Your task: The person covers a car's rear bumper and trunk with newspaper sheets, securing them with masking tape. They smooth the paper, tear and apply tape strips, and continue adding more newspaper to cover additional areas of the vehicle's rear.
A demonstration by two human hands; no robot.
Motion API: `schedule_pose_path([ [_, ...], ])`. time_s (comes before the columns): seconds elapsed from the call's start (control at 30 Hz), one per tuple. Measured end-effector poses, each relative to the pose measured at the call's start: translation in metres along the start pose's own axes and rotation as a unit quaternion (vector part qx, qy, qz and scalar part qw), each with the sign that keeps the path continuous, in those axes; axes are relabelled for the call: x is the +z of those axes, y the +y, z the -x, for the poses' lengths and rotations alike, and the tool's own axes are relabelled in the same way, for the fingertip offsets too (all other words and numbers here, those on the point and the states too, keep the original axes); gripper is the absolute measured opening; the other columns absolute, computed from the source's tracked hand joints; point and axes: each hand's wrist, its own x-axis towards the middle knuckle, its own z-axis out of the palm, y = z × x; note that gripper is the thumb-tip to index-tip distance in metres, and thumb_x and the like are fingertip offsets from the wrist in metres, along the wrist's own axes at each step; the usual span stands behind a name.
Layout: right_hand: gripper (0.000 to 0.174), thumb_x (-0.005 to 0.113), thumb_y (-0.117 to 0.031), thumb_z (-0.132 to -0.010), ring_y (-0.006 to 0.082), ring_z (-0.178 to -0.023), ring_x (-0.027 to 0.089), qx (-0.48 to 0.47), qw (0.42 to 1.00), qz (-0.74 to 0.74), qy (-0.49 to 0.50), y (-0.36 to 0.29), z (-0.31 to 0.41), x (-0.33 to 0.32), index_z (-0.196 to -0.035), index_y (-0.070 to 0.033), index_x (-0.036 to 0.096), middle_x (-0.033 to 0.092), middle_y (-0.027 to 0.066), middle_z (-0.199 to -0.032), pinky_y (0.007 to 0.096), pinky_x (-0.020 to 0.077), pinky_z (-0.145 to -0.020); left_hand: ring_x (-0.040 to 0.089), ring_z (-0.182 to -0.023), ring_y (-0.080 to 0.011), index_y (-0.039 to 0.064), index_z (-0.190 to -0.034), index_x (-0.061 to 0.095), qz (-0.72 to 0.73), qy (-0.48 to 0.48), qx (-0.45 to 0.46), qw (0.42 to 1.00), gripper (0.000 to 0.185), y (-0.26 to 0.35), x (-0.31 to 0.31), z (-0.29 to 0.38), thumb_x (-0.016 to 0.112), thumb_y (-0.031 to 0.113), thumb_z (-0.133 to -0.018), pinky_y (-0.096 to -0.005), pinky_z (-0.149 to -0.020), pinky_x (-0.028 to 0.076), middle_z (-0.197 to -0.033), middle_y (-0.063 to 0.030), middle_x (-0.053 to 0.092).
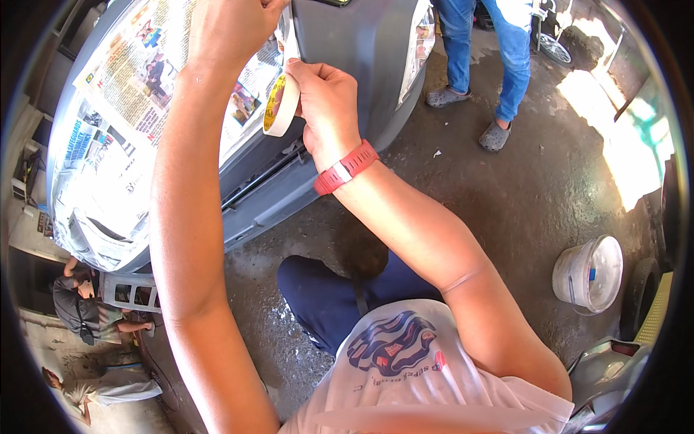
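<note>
My right hand (331,100), below a red wristband (347,167), grips a roll of masking tape (283,116) with a yellow printed core. A pale strip of tape (291,38) runs upward from the roll along the edge of the newspaper sheets (133,81). These sheets cover the left part of a vehicle body, beside a bare matte grey panel (347,49). My left hand (233,30) is over the newspaper at the top edge of the view. Its fingertips are mostly cut off, so whether they hold the tape is hidden.
A person in blue jeans (458,43) stands beyond the vehicle on the right. A white bucket (566,276) stands on the wet-looking floor (434,184), near a tyre (640,295). Two other people, one in a dark shirt (70,304), are at far left. A dark object (333,2) lies on the panel.
</note>
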Motion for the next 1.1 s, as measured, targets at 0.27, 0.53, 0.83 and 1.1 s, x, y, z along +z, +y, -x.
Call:
schedule_pose_path([
  [0.27, 0.022, 0.078, -0.015, -0.103, 0.0173, -0.062, 0.071, 0.000, 0.999, -0.016, 0.045, 0.005, -0.001, 0.003, -0.091, 0.004, 0.075, 0.076, 0.0108, -0.080, 0.0316, 0.0574, -0.061, 0.076, -0.099, -0.0387, 0.003, -0.104, 0.086, 0.089, -0.011, 0.083, 0.993, 0.024, -0.017, 0.009, 0.025, 0.088, 0.008, -0.081, -0.0471, -0.091, 0.061, -0.108, -0.0188, 0.078],
  [0.53, 0.021, 0.076, -0.017, -0.106, 0.0176, -0.062, 0.071, 0.023, 0.995, -0.090, 0.043, 0.005, 0.010, 0.007, -0.096, 0.001, 0.075, 0.074, 0.0087, -0.076, 0.0306, 0.0583, -0.061, 0.072, -0.111, -0.0365, 0.004, -0.108, 0.086, 0.036, -0.052, 0.125, 0.990, 0.035, -0.019, 0.000, 0.030, 0.095, 0.011, -0.075, -0.0471, -0.095, 0.059, -0.124, -0.0159, 0.070],
  [0.83, 0.019, 0.069, -0.019, -0.112, 0.0187, -0.068, 0.070, 0.156, 0.959, -0.221, 0.082, 0.018, 0.065, 0.017, -0.106, 0.000, 0.067, 0.069, 0.0093, -0.081, 0.0327, 0.0587, -0.065, 0.072, -0.110, -0.0311, 0.005, -0.107, 0.087, 0.044, -0.099, 0.063, 0.992, 0.033, -0.015, 0.001, 0.025, 0.096, 0.010, -0.077, -0.0461, -0.095, 0.059, -0.120, -0.0108, 0.069],
  [1.1, 0.020, 0.060, -0.024, -0.119, 0.0103, -0.057, 0.054, -0.160, 0.985, -0.064, -0.029, -0.006, 0.063, -0.058, -0.135, -0.011, 0.060, 0.064, 0.0029, -0.075, 0.0313, 0.0588, -0.065, 0.068, -0.122, -0.0335, 0.001, -0.114, 0.086, 0.037, -0.074, 0.098, 0.992, 0.035, -0.020, 0.003, 0.035, 0.094, 0.013, -0.082, -0.0449, -0.104, 0.057, -0.134, -0.0149, 0.068],
])
